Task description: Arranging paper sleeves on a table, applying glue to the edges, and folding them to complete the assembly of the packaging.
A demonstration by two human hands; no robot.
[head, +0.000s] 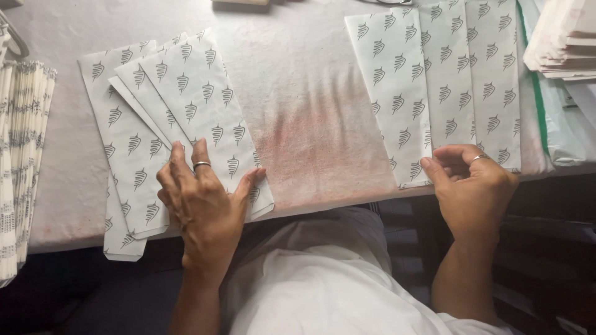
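Our left hand (pixel 202 198) presses flat, fingers spread, on the fanned patterned sheets (pixel 167 118) at the tabletop (pixel 298 93) edge. Our right hand (pixel 475 186) curls loosely, pinching nothing, beside the right-hand sheets (pixel 447 80). Overhanging sheets may slip off if pressure shifts.

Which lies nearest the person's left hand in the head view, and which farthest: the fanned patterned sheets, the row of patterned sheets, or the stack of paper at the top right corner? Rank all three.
From the left hand:
1. Fanned patterned sheets, under its fingers, left side.
2. Row of patterned sheets, across the stained cloth, right side.
3. Stack of paper, far top right corner.
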